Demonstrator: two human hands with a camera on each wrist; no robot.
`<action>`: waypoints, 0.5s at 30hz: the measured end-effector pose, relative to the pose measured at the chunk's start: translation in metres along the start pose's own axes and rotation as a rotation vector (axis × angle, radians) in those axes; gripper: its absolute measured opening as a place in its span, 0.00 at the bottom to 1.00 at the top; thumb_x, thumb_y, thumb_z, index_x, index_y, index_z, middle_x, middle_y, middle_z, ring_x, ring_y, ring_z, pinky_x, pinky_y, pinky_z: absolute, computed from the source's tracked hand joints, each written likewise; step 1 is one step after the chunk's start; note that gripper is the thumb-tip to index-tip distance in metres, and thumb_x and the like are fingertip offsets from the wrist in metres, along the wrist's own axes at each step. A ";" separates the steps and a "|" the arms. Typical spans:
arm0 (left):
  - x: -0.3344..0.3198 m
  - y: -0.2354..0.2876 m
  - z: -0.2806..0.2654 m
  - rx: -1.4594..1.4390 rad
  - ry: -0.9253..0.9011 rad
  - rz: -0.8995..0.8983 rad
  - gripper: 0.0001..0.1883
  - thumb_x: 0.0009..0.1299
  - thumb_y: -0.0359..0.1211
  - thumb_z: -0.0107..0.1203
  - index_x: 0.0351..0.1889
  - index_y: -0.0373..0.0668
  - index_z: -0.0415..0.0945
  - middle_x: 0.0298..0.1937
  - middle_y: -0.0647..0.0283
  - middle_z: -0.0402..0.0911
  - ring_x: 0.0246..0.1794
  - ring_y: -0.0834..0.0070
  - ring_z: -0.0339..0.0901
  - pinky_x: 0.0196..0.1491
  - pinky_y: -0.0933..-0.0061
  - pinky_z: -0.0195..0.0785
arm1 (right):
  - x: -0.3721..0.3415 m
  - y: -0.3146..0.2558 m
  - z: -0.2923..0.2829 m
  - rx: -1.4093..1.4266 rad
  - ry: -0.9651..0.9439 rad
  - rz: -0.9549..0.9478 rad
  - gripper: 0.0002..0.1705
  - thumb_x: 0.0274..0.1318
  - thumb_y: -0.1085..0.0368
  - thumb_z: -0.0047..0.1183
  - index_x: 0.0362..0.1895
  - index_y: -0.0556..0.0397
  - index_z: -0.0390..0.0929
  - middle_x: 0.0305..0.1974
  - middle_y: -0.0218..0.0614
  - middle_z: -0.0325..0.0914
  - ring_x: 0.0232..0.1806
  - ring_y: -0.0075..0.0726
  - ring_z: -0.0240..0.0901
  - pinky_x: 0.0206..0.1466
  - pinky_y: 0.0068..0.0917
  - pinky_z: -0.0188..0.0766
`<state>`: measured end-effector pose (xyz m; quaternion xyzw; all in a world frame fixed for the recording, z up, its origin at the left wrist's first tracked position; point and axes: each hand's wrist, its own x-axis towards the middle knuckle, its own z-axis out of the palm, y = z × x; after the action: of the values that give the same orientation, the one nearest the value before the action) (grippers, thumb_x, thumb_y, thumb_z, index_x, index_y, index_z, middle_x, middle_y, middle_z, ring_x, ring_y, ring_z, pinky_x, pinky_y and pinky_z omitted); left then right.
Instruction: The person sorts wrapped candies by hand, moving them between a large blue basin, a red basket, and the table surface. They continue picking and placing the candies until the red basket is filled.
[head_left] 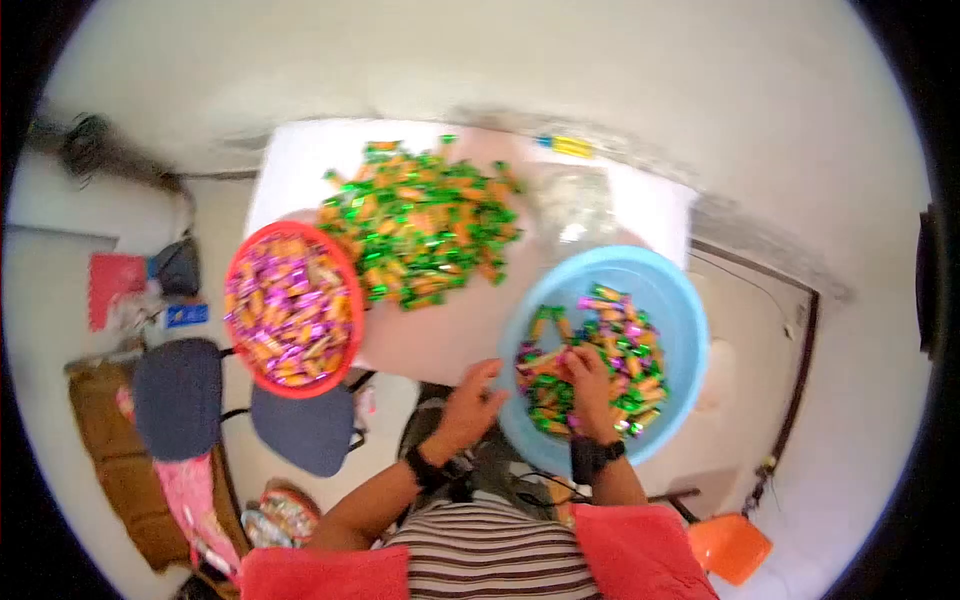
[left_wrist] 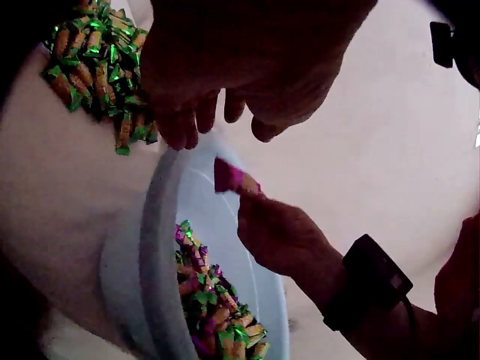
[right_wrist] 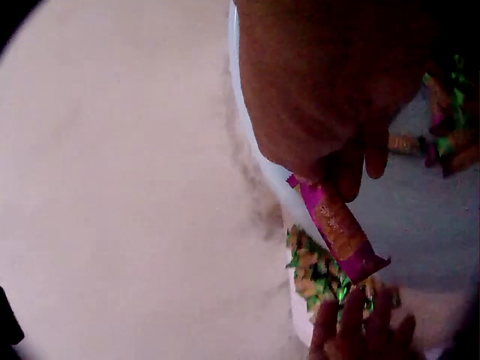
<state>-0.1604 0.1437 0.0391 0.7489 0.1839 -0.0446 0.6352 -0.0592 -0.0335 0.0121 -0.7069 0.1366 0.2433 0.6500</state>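
Over the blue basin (head_left: 690, 310), the right hand (head_left: 592, 385) pinches a purple-ended wrapped candy (right_wrist: 337, 229) by one end. In the left wrist view that candy (left_wrist: 238, 178) points toward the left hand (left_wrist: 247, 67). The left hand (head_left: 468, 408) holds nothing, its fingers relaxed and apart, just left of the basin's rim. Inside the basin lie mixed green and purple wrapped candies (head_left: 640, 370). A heap of green-wrapped candies (head_left: 420, 220) is spread on the table. The red basin (head_left: 359, 320) at the left holds purple-wrapped candies (head_left: 290, 310).
A clear plastic bag (head_left: 575, 205) and a yellow packet (head_left: 572, 147) lie at the table's back, near the wall. Dark chairs (head_left: 178, 395) stand at the left. An orange object (head_left: 735, 548) is on the floor at lower right.
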 end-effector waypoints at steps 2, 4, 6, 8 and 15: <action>-0.005 -0.009 -0.001 -0.121 0.016 -0.002 0.22 0.60 0.29 0.52 0.53 0.40 0.62 0.49 0.57 0.66 0.45 0.70 0.67 0.43 0.74 0.64 | -0.014 -0.011 0.030 0.007 -0.100 0.024 0.06 0.52 0.67 0.48 0.29 0.57 0.70 0.25 0.29 0.71 0.27 0.21 0.67 0.32 0.18 0.66; -0.012 -0.015 -0.015 -0.159 0.102 -0.029 0.18 0.61 0.29 0.51 0.50 0.39 0.64 0.43 0.60 0.69 0.39 0.74 0.69 0.39 0.79 0.64 | -0.023 -0.010 0.062 0.073 -0.234 0.142 0.05 0.53 0.68 0.47 0.30 0.57 0.70 0.29 0.32 0.73 0.29 0.23 0.69 0.34 0.20 0.67; -0.021 -0.038 -0.033 -0.140 0.154 -0.047 0.16 0.62 0.29 0.50 0.48 0.39 0.65 0.41 0.61 0.70 0.37 0.75 0.70 0.38 0.80 0.64 | -0.025 -0.002 0.082 0.089 -0.312 0.132 0.05 0.52 0.68 0.47 0.30 0.57 0.70 0.30 0.32 0.73 0.29 0.24 0.69 0.35 0.21 0.67; -0.037 -0.055 -0.069 -0.142 0.364 -0.186 0.13 0.62 0.29 0.50 0.45 0.39 0.68 0.37 0.61 0.72 0.35 0.74 0.70 0.39 0.77 0.64 | -0.023 0.009 0.097 -0.019 -0.399 -0.038 0.06 0.51 0.68 0.48 0.32 0.57 0.71 0.32 0.33 0.73 0.31 0.25 0.70 0.37 0.21 0.67; -0.093 -0.141 -0.216 0.555 0.788 -0.086 0.07 0.57 0.24 0.51 0.34 0.39 0.70 0.33 0.58 0.73 0.36 0.63 0.70 0.42 0.68 0.62 | -0.011 0.017 0.085 -0.325 -0.376 -0.197 0.08 0.50 0.68 0.49 0.36 0.57 0.72 0.31 0.33 0.73 0.30 0.24 0.70 0.35 0.20 0.66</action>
<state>-0.3300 0.3505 -0.0237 0.8416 0.4223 0.1688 0.2912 -0.0915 0.0464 -0.0001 -0.7542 -0.0966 0.3247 0.5625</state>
